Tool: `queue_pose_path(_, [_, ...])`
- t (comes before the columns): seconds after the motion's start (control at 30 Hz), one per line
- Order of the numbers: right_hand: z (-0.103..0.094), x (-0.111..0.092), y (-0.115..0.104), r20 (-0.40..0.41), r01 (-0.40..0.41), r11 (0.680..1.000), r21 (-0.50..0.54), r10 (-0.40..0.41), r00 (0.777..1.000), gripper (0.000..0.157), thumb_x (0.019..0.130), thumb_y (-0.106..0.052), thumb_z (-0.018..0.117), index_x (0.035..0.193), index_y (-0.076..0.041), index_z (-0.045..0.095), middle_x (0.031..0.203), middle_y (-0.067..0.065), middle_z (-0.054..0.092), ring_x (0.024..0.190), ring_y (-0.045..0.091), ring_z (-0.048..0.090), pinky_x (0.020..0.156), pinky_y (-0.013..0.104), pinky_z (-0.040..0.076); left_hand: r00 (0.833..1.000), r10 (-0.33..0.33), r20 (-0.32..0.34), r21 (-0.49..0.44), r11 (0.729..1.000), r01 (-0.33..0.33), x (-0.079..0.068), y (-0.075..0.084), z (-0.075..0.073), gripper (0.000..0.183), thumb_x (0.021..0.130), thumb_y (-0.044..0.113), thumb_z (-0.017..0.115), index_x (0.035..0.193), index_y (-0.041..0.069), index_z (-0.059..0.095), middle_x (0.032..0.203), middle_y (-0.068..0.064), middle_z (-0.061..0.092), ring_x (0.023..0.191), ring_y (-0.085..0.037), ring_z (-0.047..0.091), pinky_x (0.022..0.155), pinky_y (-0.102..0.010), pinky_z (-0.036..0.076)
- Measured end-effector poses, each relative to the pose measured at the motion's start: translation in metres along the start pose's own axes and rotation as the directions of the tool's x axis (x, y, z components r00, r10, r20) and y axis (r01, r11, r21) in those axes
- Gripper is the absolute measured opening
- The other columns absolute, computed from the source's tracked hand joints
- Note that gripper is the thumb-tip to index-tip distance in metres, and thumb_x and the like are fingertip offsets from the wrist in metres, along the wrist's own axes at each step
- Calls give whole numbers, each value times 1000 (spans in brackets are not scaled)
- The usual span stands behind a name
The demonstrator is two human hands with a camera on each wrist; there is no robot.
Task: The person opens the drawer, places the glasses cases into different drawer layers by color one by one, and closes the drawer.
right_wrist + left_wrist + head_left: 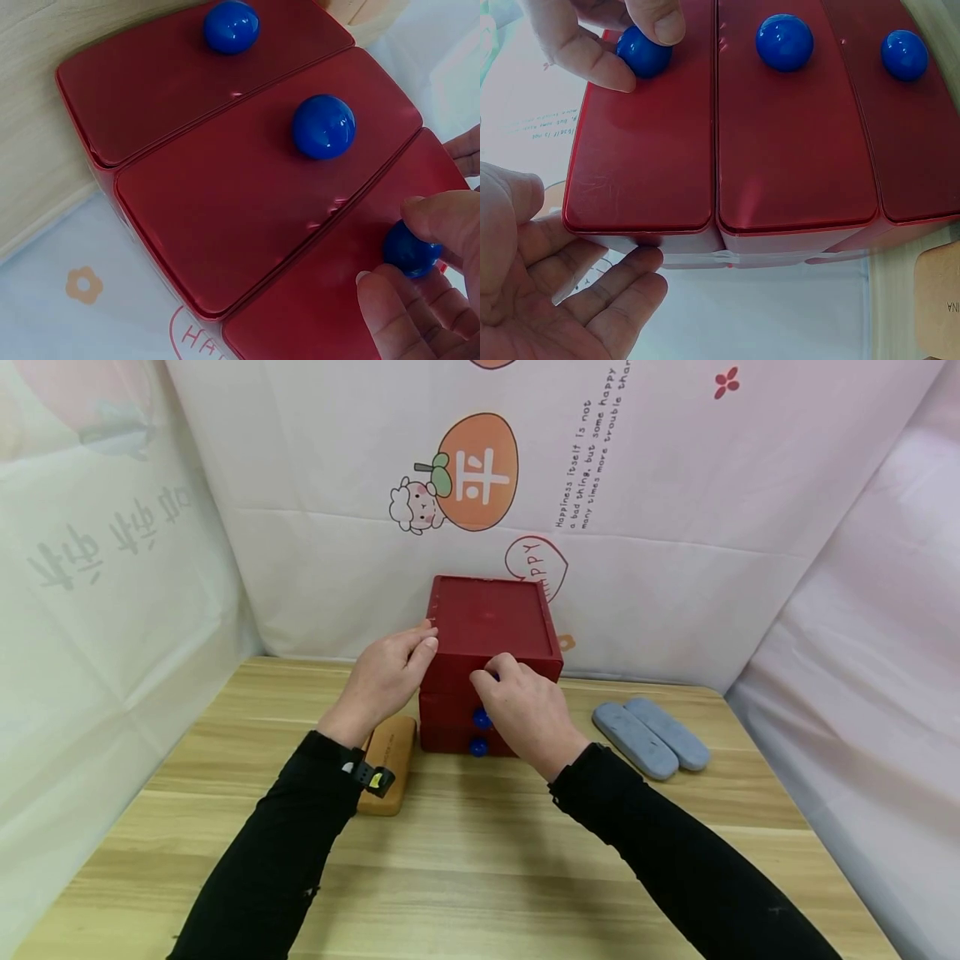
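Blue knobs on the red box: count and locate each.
3, on the front of the red box: the top knob, in the right hand's grip; the middle knob, below it; the bottom knob, lowest. Any at the back would be hidden.

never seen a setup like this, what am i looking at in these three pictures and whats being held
There's no machine here, just a person's two bare hands. The wide picture comes from a camera worn on the head, looking forward and down. The two close-ups come from cameras on the left and right wrists, so the box appears tilted there.

On the wooden table stands a red drawer box. A brown case lies to its left, and two grey-blue pieces to its right.

The right hand pinches the top blue knob; the left hand rests against the box's left side.
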State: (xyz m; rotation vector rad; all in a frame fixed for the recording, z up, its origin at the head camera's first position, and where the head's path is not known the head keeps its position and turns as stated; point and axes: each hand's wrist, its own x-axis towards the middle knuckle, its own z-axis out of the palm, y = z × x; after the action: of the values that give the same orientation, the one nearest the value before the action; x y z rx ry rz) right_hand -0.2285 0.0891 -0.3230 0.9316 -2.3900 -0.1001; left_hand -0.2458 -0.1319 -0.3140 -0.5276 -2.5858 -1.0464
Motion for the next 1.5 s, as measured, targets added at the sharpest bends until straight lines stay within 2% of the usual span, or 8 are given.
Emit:
queue_pose_path(0.3, [-4, -2, 0, 23, -21, 999, 29, 20, 1000, 33, 90, -19, 66, 123, -11, 63, 113, 13, 61, 91, 23, 62, 71, 38, 59, 1000, 0, -3, 3, 1000, 0, 0, 0, 0, 56, 103, 45, 34, 144, 10, 51, 150, -4, 45, 137, -16, 39, 111, -40, 36])
queue_pose_path(0.5, [-8, -8, 2, -22, -42, 995, 86, 44, 999, 39, 89, -23, 68, 127, -12, 62, 115, 12, 61, 94, 22, 62, 67, 39, 59, 1000, 7, -4, 8, 1000, -7, 0, 1, 0, 56, 104, 44, 34, 144, 9, 51, 150, -5, 46, 137, -16, 39, 111, -40, 36])
queue_pose_path(0.7, [-9, -15, 2, -92, 11, 997, 71, -5, 996, 39, 91, -22, 66, 128, -12, 60, 115, 12, 62, 94, 22, 62, 64, 39, 58, 1000, 8, -6, 6, 1000, -8, 1, 0, 0, 56, 104, 45, 34, 144, 9, 50, 150, -5, 46, 137, -16, 39, 111, -40, 37])
queue_pose_path(0.87, [-8, -21, -3, -120, 74, 996, 50, -67, 990, 43, 89, -23, 69, 129, -11, 59, 111, 12, 62, 92, 20, 62, 64, 36, 58, 1000, 5, -4, 10, 1000, -5, 0, 0, 0, 56, 104, 44, 34, 144, 9, 50, 150, -5, 45, 137, -17, 39, 111, -40, 37])
queue_pose_path(0.97, [-6, -23, -8, -123, 106, 994, 38, -101, 987, 40, 89, -22, 69, 127, -11, 61, 107, 10, 63, 90, 19, 63, 66, 34, 58, 1000, 2, -5, 8, 1000, -2, 0, 0, 0, 56, 104, 44, 34, 144, 9, 50, 150, -5, 45, 137, -17, 39, 111, -40, 37])
queue_pose_path(1.23, [9, -29, -18, -64, 170, 985, -11, -171, 983, 30, 87, -18, 71, 116, -14, 67, 105, 9, 67, 85, 20, 66, 67, 35, 59, 1000, 2, -2, 10, 1000, -1, -1, 0, 0, 57, 103, 45, 34, 144, 8, 50, 150, -5, 46, 137, -17, 39, 110, -40, 38])
queue_pose_path(1.5, [22, -31, -18, 64, 144, 988, -54, -140, 988, 28, 87, -18, 71, 115, -15, 67, 106, 10, 67, 84, 22, 66, 67, 37, 59, 1000, 10, -8, 17, 1000, -10, 0, 0, 1, 57, 103, 45, 33, 144, 9, 50, 150, -5, 46, 137, -17, 40, 110, -40, 38])
